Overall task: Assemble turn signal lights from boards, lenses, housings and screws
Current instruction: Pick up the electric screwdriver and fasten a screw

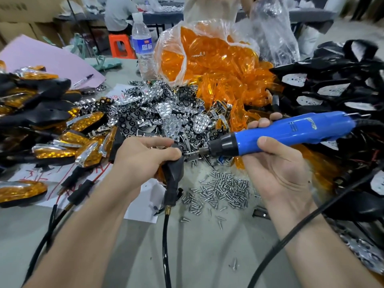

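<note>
Head view: the right hand (276, 163) holds the blue screwdriver (291, 132) in its grip, long axis pointing left, bit tip at the black housing (173, 175) gripped by the left hand (145, 156).

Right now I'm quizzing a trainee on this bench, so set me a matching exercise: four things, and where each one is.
Things:
1 screwdriver
2 housing at the bit
3 screws
4 bottle

Places:
a loose on the table
b in the left hand
c upright beside the bag of lenses
d in the right hand

Pairs: 1-d, 2-b, 3-a, 4-c
</note>
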The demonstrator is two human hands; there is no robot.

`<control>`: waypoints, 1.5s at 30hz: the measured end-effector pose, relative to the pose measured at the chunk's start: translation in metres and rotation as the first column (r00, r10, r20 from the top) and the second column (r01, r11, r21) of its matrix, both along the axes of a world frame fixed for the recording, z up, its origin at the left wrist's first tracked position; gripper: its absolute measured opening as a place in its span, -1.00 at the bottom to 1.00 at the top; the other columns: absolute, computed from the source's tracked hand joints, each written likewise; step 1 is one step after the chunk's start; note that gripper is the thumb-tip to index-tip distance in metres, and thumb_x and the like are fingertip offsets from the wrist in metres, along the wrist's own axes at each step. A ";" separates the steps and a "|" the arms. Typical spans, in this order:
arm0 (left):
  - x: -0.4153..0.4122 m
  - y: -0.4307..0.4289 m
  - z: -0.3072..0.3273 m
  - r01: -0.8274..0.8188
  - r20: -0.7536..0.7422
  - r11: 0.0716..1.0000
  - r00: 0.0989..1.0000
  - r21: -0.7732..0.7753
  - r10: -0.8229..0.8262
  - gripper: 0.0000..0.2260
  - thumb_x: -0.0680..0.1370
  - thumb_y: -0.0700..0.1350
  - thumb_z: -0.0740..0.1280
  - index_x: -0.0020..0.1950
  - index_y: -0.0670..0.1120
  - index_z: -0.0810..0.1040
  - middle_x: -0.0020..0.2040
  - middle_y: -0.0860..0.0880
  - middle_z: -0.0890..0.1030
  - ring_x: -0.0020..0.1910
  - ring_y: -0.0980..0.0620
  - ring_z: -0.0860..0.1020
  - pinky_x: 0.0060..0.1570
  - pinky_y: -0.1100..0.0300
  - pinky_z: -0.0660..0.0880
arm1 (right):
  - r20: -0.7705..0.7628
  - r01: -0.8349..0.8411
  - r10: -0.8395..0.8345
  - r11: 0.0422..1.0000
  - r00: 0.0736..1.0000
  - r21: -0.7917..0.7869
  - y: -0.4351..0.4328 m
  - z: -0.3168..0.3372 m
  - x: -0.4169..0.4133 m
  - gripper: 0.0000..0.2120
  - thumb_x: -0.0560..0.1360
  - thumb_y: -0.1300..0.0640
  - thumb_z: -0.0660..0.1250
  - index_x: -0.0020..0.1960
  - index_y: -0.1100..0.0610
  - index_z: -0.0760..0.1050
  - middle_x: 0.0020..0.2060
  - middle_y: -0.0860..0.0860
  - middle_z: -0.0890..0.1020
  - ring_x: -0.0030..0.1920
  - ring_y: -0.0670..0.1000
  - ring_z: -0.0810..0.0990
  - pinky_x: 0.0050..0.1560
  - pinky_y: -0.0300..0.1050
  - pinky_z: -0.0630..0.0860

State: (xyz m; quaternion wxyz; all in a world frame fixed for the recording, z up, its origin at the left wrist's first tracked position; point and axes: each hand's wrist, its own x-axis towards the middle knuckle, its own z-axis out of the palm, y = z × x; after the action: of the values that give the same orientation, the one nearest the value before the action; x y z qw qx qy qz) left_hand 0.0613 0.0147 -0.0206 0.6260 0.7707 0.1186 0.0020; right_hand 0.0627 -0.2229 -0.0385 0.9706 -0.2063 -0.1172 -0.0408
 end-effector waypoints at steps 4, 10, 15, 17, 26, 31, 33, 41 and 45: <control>0.001 0.002 0.002 0.005 0.003 1.000 1.000 0.018 -0.005 -0.83 0.38 -0.20 0.62 -0.07 -0.05 0.77 -0.26 -0.17 0.74 -0.37 -0.14 0.71 -0.46 0.14 0.59 | 0.015 0.003 -0.003 1.000 1.000 -0.001 0.002 0.000 -0.002 -0.51 0.35 0.53 0.12 0.09 0.05 0.39 -0.13 0.01 0.49 -0.05 0.02 0.55 0.11 -0.08 0.62; 0.001 -0.004 -0.001 -0.011 -0.001 0.998 1.000 0.069 0.011 -0.81 0.35 -0.15 0.65 -0.08 0.00 0.78 -0.29 -0.13 0.73 -0.43 -0.11 0.68 -0.50 0.17 0.56 | 0.008 0.010 -0.009 0.999 1.000 -0.035 -0.002 0.001 -0.002 -0.52 0.34 0.52 0.13 0.08 0.03 0.40 -0.14 -0.01 0.51 -0.05 0.00 0.55 0.19 -0.09 0.55; 0.000 -0.005 -0.002 0.003 0.001 0.995 1.000 0.099 -0.003 -0.73 0.25 -0.03 0.67 -0.08 0.08 0.78 -0.33 -0.06 0.72 -0.41 -0.09 0.69 -0.43 0.15 0.57 | 0.039 0.002 0.001 0.997 0.999 -0.073 -0.002 0.001 -0.004 -0.49 0.34 0.53 0.13 0.09 0.02 0.40 -0.13 -0.02 0.52 -0.02 0.01 0.54 0.28 -0.05 0.48; -0.001 -0.004 -0.003 -0.019 0.007 0.992 1.000 0.126 0.018 -0.67 0.15 0.08 0.63 -0.10 0.16 0.77 -0.32 -0.01 0.73 -0.38 -0.06 0.70 -0.35 0.10 0.60 | 0.080 -0.006 0.014 0.995 0.997 -0.095 0.000 0.000 -0.005 -0.47 0.32 0.55 0.14 0.07 0.01 0.39 -0.14 -0.03 0.53 -0.02 0.01 0.54 0.29 -0.04 0.47; -0.001 -0.001 -0.005 -0.064 0.038 0.950 0.998 0.304 0.055 -0.79 0.32 0.05 0.53 -0.10 0.31 0.74 -0.23 0.24 0.72 -0.21 0.19 0.66 -0.25 0.20 0.48 | 0.303 -0.092 0.171 0.962 0.937 -0.258 0.007 -0.002 -0.012 -0.32 0.11 0.69 0.07 -0.08 0.02 0.51 -0.19 -0.03 0.57 -0.04 0.03 0.54 0.41 0.07 0.33; 0.000 -0.005 -0.007 -0.081 0.038 0.940 0.997 0.333 0.073 -0.82 0.37 0.01 0.52 -0.08 0.26 0.76 -0.14 0.18 0.73 -0.14 0.16 0.64 -0.27 0.21 0.46 | 0.267 -0.098 0.176 0.954 0.947 -0.283 0.007 0.003 -0.012 -0.30 0.12 0.68 -0.04 -0.09 0.03 0.50 -0.20 -0.03 0.56 -0.05 0.02 0.54 0.37 0.05 0.39; 0.001 -0.003 -0.007 -0.105 0.044 0.940 0.994 0.324 0.096 -0.83 0.38 0.01 0.52 -0.08 0.25 0.76 -0.14 0.17 0.73 -0.15 0.17 0.64 -0.27 0.22 0.47 | 0.239 -0.091 0.159 0.958 0.958 -0.271 0.009 0.004 -0.010 -0.31 0.11 0.67 -0.04 -0.11 0.03 0.50 -0.22 -0.03 0.55 -0.06 0.02 0.54 0.37 0.07 0.35; 0.002 -0.001 -0.006 -0.087 0.026 0.961 0.996 0.263 0.083 -0.86 0.39 -0.01 0.54 -0.11 0.22 0.76 -0.26 0.23 0.72 -0.26 0.19 0.67 -0.33 0.27 0.53 | 0.278 -0.113 0.192 0.955 0.941 -0.276 0.006 0.002 -0.010 -0.28 0.15 0.68 -0.03 -0.06 0.02 0.54 -0.19 -0.03 0.58 -0.02 0.02 0.55 0.40 0.05 0.40; 0.002 0.001 -0.007 -0.086 0.016 0.965 0.996 0.249 0.084 -0.87 0.38 -0.01 0.56 -0.14 0.23 0.76 -0.26 0.24 0.72 -0.18 0.14 0.69 -0.16 0.16 0.60 | 0.276 -0.131 0.198 0.961 0.940 -0.243 0.007 -0.002 -0.009 -0.30 0.13 0.69 0.08 -0.03 0.03 0.53 -0.18 -0.02 0.58 -0.01 0.03 0.54 0.43 0.09 0.33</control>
State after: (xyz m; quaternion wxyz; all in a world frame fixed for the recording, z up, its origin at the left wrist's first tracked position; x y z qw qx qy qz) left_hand 0.0634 0.0160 -0.0271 0.5237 0.8376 0.1487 0.0457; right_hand 0.0535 -0.2156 -0.0401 0.9127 -0.2939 -0.2829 0.0235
